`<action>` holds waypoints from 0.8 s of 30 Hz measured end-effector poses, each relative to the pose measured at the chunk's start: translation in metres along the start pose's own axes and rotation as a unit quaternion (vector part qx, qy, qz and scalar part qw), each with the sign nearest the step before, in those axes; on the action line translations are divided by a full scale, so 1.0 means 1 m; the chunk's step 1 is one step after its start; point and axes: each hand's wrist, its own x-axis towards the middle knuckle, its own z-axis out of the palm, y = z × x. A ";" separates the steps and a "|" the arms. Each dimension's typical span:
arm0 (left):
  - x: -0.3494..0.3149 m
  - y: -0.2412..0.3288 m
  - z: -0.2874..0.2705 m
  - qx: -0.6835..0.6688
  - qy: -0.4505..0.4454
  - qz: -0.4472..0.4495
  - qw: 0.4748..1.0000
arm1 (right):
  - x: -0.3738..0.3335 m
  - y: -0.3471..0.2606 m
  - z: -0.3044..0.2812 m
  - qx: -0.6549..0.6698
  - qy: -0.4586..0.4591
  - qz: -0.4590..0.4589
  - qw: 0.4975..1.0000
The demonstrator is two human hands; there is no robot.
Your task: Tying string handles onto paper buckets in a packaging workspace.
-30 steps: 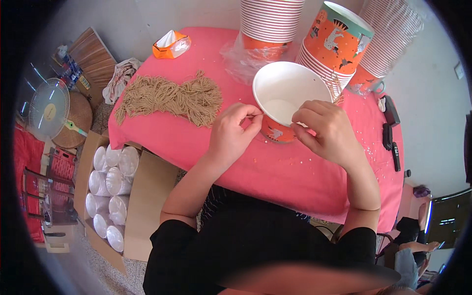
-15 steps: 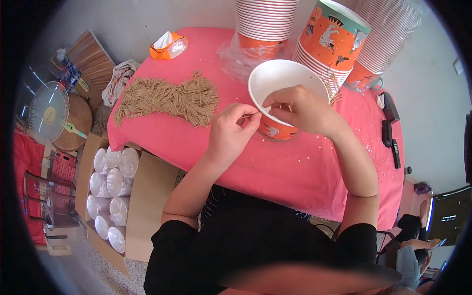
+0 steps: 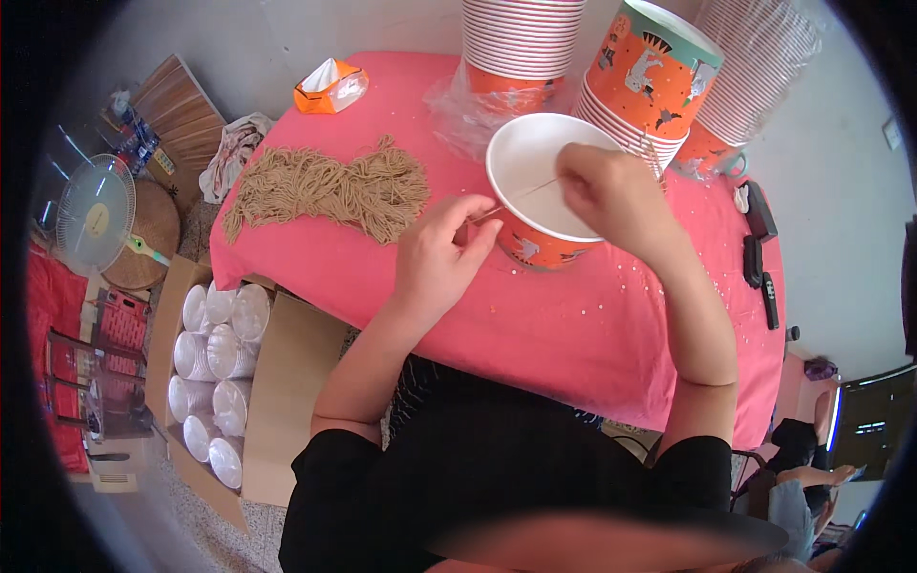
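A paper bucket [image 3: 546, 253] with an orange printed outside and a white inside stands on the pink-covered table in front of me. My left hand [image 3: 441, 256] is at its left rim, thumb and forefinger pinching a thin tan cord [image 3: 531, 192]. Over the bucket's mouth my right hand [image 3: 619, 201] is closed on the cord's other end, so it stretches between both hands across the rim. Whether the cord passes through a hole in the bucket I cannot tell. Left of the bucket lies a bundle of tan cords [image 3: 330, 191], tied at its middle.
Behind the bucket rise stacked buckets [image 3: 523, 48], an orange upside-down stack [image 3: 654, 72] with cords hanging beside it, and a plastic-wrapped stack [image 3: 755, 67]. A tissue pack [image 3: 330, 88] lies far left. Black cases [image 3: 759, 210] sit right. An open carton [image 3: 296, 401] holds wrapped lids or tubs.
My right hand has moved up and slightly right from the near rim, drawing the cord out into a visible line. The left hand stays at the rim, its pinch slightly shifted.
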 end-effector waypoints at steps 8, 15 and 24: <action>0.000 -0.015 -0.029 -0.057 -0.019 -0.005 0.998 | -0.067 0.054 -0.083 -0.149 0.140 0.189 0.960; -0.001 -0.030 -0.045 -0.305 -0.168 -0.180 0.920 | -0.119 0.075 -0.117 -0.264 0.107 0.316 0.905; 0.004 -0.017 -0.039 -0.532 -0.233 -0.166 0.797 | -0.100 0.032 -0.093 -0.091 -0.016 0.267 0.959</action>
